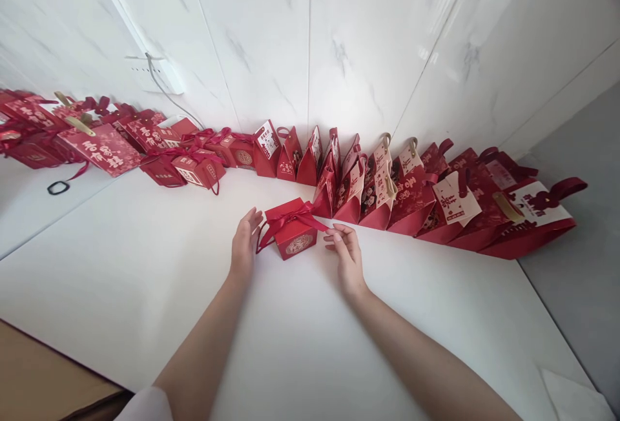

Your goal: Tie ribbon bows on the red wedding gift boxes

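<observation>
A small red gift box (296,244) with a round pale emblem on its front stands on the white table between my hands. A dark red ribbon (290,217) is tied in a bow across its top, and one tail stretches out to the right. My right hand (347,250) has its thumb and forefinger closed on the end of that tail. To the left of the box, my left hand (245,240) is upright with fingers loosely extended, close to the dark cord (261,240) hanging at the box's side. Whether those fingertips touch the ribbon or cord is hard to see.
Several red and cream triangular gift boxes (411,198) stand in rows behind and to the right. Ribboned boxes (198,170) and red bags (104,148) crowd the left. A black loop (59,187) lies near them. The tiled wall (271,40) has a socket (165,75) with a cable.
</observation>
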A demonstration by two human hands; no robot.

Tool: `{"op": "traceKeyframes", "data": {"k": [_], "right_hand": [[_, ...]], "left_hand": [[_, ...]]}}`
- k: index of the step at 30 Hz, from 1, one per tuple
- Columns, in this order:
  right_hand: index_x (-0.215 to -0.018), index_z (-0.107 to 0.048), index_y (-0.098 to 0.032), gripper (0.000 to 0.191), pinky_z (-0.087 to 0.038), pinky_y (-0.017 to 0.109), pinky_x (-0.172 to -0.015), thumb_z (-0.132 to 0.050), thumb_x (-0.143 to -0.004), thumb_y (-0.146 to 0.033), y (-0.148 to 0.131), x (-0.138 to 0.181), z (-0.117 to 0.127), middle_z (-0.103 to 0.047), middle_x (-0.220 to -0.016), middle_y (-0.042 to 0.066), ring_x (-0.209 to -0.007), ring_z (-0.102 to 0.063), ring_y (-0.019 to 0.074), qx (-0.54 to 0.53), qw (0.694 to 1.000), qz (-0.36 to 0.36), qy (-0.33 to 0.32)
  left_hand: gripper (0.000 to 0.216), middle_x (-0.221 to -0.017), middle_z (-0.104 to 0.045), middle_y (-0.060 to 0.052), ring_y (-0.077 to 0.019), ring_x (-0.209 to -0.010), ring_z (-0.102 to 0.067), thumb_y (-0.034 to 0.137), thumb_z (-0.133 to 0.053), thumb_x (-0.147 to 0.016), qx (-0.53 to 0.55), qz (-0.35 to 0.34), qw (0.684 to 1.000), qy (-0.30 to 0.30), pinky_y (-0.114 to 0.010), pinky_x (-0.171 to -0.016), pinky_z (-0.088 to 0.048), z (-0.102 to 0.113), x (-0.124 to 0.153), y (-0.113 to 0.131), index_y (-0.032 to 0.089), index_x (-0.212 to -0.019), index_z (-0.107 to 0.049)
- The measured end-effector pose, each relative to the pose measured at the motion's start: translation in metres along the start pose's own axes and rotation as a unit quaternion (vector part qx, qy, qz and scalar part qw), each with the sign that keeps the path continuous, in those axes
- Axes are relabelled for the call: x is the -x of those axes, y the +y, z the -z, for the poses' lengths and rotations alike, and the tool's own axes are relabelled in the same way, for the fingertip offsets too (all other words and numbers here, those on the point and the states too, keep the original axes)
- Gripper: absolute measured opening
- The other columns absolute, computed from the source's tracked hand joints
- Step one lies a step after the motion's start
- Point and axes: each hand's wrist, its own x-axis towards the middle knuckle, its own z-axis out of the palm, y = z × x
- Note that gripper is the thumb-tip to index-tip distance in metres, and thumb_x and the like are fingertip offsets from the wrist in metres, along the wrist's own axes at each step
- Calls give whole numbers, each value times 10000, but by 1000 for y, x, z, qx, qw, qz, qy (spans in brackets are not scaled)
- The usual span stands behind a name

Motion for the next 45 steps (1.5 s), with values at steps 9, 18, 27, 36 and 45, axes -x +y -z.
{"op": "traceKeyframes", "data": {"k": [9, 18, 27, 36, 45], "right_hand": [[-1122, -547, -252, 303, -487, 370, -835, -574, -905, -461, 1, -1, 0, -561, -1177, 60, -1040, -564, 218, -2, 1000, -7, -7], [-1152, -539, -269, 322, -478, 425, -894, -503, -939, -508, 1, -1, -3, -546, -1291, 84, -1157, -528, 256, 1, 1000, -13, -18], [-1457, -382, -344, 550, -196, 471, -1192, -305, -984, -614, 6, 4, -1, -373, -1555, 18, -1442, -317, 232, -41, 986, 8, -164], [-1359, -447, -286, 540, -385, 522, -1026, -269, -977, -624, 4, 0, 1, -656, -1206, 86, -824, -710, 241, -80, 985, -34, -149], [-1275, -525, -250, 548, -482, 407, -854, -401, -927, -654, 5, 2, 4, -650, -1066, 47, -729, -673, 181, -102, 989, -42, -100]], "left_hand": [[1061, -1485, -433, -144, -326, -1369, -423, 420, -836, -658, -186, -17, 969, -161, -466, -1128, -375, -2, 6, 12, 244, -1525, -252], [780, -1202, -667, -186, -346, -1114, -640, 655, -607, -786, -27, 107, 994, 21, -462, -931, -536, 12, -9, 8, 95, -1322, -523], [707, -1538, -392, -50, -312, -1413, -370, 262, -648, -766, -217, 72, 936, -269, -465, -1134, -367, 68, -12, 53, 308, -1440, -441], [477, -1368, -575, -39, -249, -1257, -529, 466, -441, -930, -372, -39, 914, -156, -383, -1050, -427, 23, 20, 117, 301, -1373, -508], [1139, -1305, -587, -213, -432, -1171, -564, 678, -782, -463, -598, -16, 743, -298, -420, -922, -458, -47, 32, 135, 159, -1426, -464]]}}
